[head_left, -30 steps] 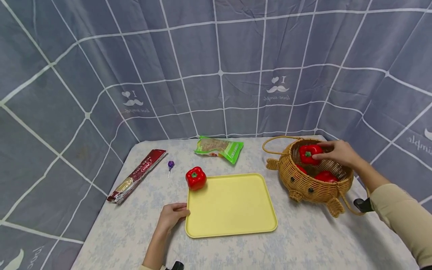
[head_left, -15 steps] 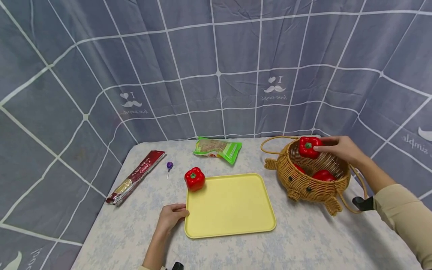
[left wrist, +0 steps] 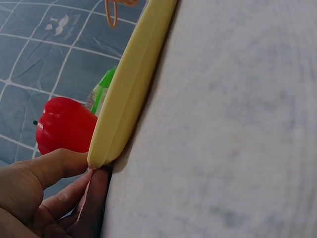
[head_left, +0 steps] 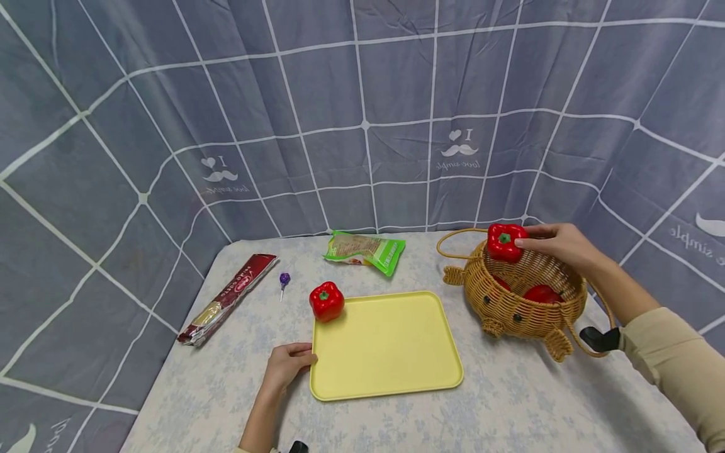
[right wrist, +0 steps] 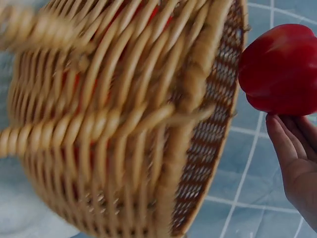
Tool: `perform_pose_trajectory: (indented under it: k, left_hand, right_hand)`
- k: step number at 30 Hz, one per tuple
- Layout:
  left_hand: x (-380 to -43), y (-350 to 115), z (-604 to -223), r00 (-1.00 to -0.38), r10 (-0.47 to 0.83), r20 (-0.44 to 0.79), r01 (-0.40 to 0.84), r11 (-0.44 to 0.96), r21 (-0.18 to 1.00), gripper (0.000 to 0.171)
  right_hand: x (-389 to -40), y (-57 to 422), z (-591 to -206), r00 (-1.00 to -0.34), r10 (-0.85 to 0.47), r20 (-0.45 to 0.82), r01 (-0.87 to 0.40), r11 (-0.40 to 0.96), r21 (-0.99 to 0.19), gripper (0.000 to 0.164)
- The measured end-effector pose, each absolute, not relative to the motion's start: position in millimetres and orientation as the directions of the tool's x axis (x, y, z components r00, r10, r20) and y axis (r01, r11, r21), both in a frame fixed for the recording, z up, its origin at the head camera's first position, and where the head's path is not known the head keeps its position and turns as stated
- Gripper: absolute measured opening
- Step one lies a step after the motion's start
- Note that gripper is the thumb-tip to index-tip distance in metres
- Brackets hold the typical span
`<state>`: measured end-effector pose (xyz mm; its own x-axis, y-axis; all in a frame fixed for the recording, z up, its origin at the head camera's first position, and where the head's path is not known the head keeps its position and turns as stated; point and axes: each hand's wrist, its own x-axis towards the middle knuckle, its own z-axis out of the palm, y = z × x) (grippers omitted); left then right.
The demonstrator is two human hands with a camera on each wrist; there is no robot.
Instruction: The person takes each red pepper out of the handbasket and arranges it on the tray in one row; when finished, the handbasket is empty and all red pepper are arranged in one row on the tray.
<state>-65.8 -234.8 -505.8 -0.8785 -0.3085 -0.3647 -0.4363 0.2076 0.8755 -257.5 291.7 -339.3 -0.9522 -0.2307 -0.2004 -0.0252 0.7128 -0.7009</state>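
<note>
My right hand point(head_left: 566, 244) holds a red bell pepper point(head_left: 506, 242) by its side, just over the far left rim of a wicker basket point(head_left: 487, 292). In the right wrist view the pepper point(right wrist: 282, 69) is beyond the basket's rim, with my fingertips against it. More red items point(head_left: 542, 294) lie inside the basket, partly hidden by its wall. A yellow tray point(head_left: 391, 346) lies mid-table, and my left hand point(head_left: 290, 363) pinches its left edge; the left wrist view shows the fingers point(left wrist: 62, 166) at that edge. Another red bell pepper point(head_left: 326, 302) rests at the tray's far left corner.
A green-edged food packet point(head_left: 365, 250) lies behind the tray. To the left are a purple lollipop point(head_left: 284, 278) and a long dark red packet point(head_left: 229, 299). A thin basket handle point(head_left: 453, 242) sticks out leftward, and a checked curtain point(head_left: 396, 151) hangs behind the table.
My right hand has lifted the bell pepper up from inside the basket and shifted it slightly left. My left hand stays at the tray's edge.
</note>
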Motion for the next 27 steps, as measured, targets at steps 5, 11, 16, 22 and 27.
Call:
perform_pose_trajectory:
  k: [5,11,16,22,27]
  left_hand:
    - [-65,-234,-503,-0.877,-0.313,-0.364,-0.437,0.205,0.876,0.037]
    - [-64,-233,-500,-0.878,-0.311,-0.365,-0.439,0.212,0.873,0.038]
    - [-65,-232,-500,-0.877,-0.315,-0.364,-0.438,0.208,0.875,0.037]
    - [-65,-232,-501,-0.876,-0.316,-0.364,-0.437,0.201,0.877,0.037]
    - [-64,-231,-501,-0.878,-0.318,-0.358,-0.431,0.2,0.88,0.036]
  right_hand:
    - [-252,276,-329,-0.949,-0.249,-0.196,-0.019,0.661,-0.75,0.077]
    - [-246,257,-324,-0.949,-0.265,-0.174,-0.031,0.623,-0.782,0.076]
    - [-246,242,-322,-0.946,-0.283,-0.161,-0.044,0.601,-0.798,0.075]
    - [-246,219,-320,-0.934,-0.306,-0.187,-0.017,0.557,-0.83,0.075]
    - [-245,195,-322,-0.921,-0.328,-0.212,0.024,0.495,-0.869,0.08]
